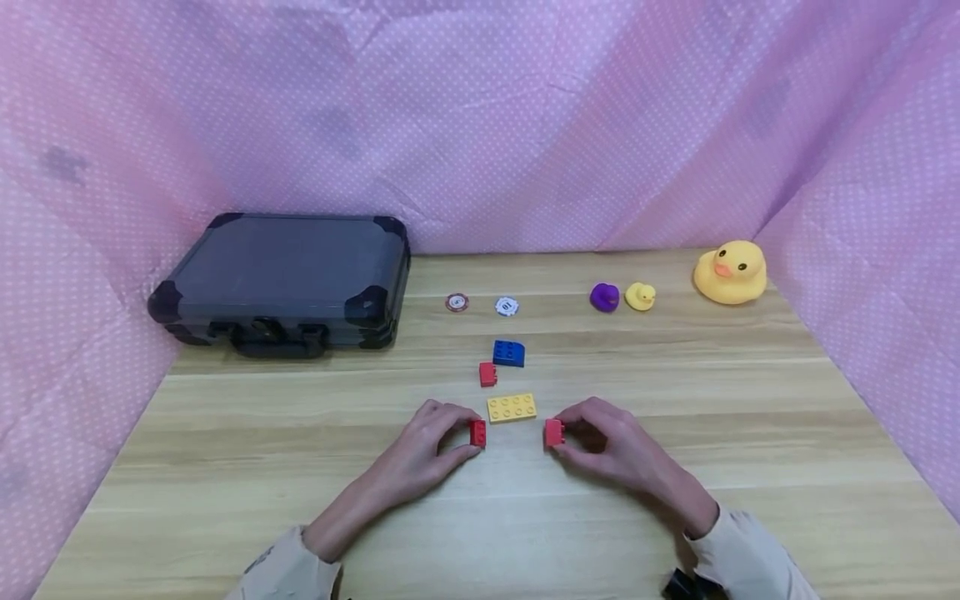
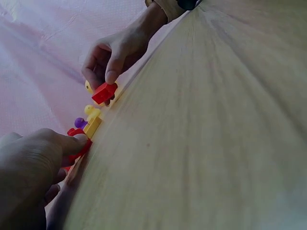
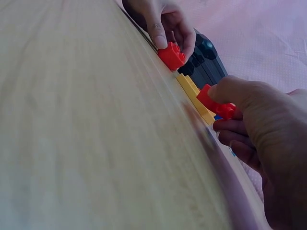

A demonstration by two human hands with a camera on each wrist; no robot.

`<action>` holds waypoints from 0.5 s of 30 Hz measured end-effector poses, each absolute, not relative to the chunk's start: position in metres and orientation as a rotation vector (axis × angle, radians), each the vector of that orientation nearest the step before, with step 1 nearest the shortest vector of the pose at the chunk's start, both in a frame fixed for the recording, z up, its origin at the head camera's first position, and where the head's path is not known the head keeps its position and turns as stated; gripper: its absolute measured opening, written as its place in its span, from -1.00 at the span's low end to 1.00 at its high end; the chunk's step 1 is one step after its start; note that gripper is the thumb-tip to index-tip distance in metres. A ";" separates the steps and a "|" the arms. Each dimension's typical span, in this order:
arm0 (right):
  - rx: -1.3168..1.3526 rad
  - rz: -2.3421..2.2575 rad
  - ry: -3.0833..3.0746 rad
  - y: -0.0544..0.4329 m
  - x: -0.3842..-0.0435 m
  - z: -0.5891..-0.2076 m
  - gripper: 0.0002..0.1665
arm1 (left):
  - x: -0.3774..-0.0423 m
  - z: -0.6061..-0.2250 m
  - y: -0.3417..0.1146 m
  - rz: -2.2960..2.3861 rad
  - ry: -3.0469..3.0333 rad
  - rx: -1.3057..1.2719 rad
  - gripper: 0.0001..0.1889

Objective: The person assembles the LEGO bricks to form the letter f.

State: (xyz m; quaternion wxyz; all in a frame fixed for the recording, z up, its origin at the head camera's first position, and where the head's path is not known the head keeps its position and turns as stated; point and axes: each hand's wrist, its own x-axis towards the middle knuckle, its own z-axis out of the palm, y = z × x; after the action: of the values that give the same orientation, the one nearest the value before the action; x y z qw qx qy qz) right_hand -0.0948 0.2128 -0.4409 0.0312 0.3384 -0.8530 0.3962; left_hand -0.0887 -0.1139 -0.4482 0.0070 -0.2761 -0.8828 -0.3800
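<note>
In the head view my left hand (image 1: 426,446) pinches a red toy brick (image 1: 478,433) between thumb and fingers, its studs facing up. Across from it, my right hand (image 1: 617,444) pinches another red brick (image 1: 554,432), whose studs point right toward the palm. Between and slightly beyond the two hands lies a yellow brick (image 1: 512,407) with its studs up. Farther back a third red brick (image 1: 488,374) rests on its side, close to a blue brick (image 1: 509,353). Both wrist views show the held red bricks at the fingertips.
A dark grey case (image 1: 281,271) stands at the back left. Behind the bricks lie a red-rimmed chip (image 1: 457,302) and a white chip (image 1: 507,307). A purple duck (image 1: 604,297), a small yellow duck (image 1: 641,297) and a large yellow duck (image 1: 731,272) sit at the back right.
</note>
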 end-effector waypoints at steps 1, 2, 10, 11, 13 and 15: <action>1.040 1.217 -2.630 0.213 -0.095 -0.441 -0.55 | -0.089 -0.449 -0.113 -1.181 -2.758 -0.870 -0.67; 1.039 1.214 -2.631 0.213 -0.094 -0.440 -0.55 | -0.089 -0.450 -0.113 -1.180 -2.755 -0.878 -0.68; 1.106 1.181 -2.556 0.209 -0.095 -0.443 -0.56 | -0.090 -0.450 -0.107 -1.189 -2.755 -0.879 -0.69; 1.120 1.178 -2.540 0.209 -0.095 -0.443 -0.55 | -0.090 -0.450 -0.107 -1.186 -2.752 -0.881 -0.69; 1.145 1.174 -2.511 0.208 -0.096 -0.444 -0.54 | -0.089 -0.450 -0.106 -1.181 -2.749 -0.882 -0.70; 1.157 1.170 -2.501 0.206 -0.097 -0.444 -0.53 | -0.089 -0.449 -0.105 -1.177 -2.752 -0.876 -0.70</action>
State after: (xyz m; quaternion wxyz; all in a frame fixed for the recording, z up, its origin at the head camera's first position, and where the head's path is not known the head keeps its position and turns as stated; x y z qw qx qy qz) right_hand -0.0966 0.2058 -0.4440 0.0738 0.3853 -0.8332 0.3896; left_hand -0.0895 -0.1055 -0.4491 0.0112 -0.2809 -0.8824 -0.3774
